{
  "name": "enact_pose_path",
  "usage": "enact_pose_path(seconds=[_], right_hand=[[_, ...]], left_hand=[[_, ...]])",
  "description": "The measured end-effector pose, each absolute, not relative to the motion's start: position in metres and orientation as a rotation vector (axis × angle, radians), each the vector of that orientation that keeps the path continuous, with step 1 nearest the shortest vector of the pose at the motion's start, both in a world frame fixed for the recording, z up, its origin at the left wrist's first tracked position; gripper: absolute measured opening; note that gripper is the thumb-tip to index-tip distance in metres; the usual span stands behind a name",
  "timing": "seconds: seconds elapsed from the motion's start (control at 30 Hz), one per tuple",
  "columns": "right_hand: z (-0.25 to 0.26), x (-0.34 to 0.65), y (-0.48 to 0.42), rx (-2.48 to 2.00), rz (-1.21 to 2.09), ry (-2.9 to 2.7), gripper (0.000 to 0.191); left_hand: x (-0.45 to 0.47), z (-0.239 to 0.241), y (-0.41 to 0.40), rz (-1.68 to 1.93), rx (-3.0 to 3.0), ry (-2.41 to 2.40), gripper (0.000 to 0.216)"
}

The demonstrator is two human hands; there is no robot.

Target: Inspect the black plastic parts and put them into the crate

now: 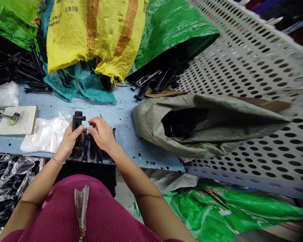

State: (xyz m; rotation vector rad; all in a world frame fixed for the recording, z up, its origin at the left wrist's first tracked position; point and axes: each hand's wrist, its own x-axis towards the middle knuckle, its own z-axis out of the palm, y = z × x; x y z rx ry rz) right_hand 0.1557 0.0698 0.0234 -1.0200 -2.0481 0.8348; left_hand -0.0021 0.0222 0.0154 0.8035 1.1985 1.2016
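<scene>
My left hand [70, 138] is closed around a black plastic bracket-like part [77, 122], held upright near the front edge of the blue table [123, 111]. The thumb presses on its face, and a small peg sticks out at its upper right. Just to the right is my right hand [102, 133], its fingers bent and apart from the thumb, with nothing visible between them. It is close to the part but seems not to touch it. Beneath and between my hands lie several slim black parts [92, 148] in a row at the table edge.
A bundle of clear plastic bags [46, 134] and a pale block [17, 119] with a tool lie left. An open grey-green woven sack [151, 124] stands right, before a perforated white panel [242, 50]. Yellow sacking [68, 37] and black parts [17, 67] line the back.
</scene>
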Motion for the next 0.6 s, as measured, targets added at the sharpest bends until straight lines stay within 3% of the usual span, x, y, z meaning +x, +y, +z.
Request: enact_pose_path(seconds=[0.07, 0.2, 0.27, 0.33, 0.47, 0.6], right_hand=[[0.025, 0.148, 0.088, -1.077, 0.922, -1.977, 0.046], [0.022, 0.133, 0.1, -1.037, 1.622, -1.739, 0.06], [0.02, 0.134, 0.089, -0.951, 1.744, -1.732, 0.063], [0.017, 0.138, 0.07, -0.855, 1.556, -1.965, 0.062], [0.008, 0.143, 0.031, -0.764, 0.873, -2.452, 0.048], [-0.004, 0.156, 0.017, -0.842, 0.739, -2.548, 0.047]], left_hand=[[-0.001, 0.013, 0.018, 1.172, 0.84, 1.214, 0.043], [-0.004, 0.01, 0.017, 1.25, 0.92, 1.316, 0.046], [-0.011, 0.011, 0.019, 1.279, 0.846, 1.304, 0.045], [-0.017, 0.015, 0.021, 1.303, 0.69, 1.263, 0.045], [-0.017, 0.017, 0.024, 1.222, 0.481, 1.128, 0.047], [-0.014, 0.007, 0.019, 1.178, 0.595, 1.244, 0.051]])
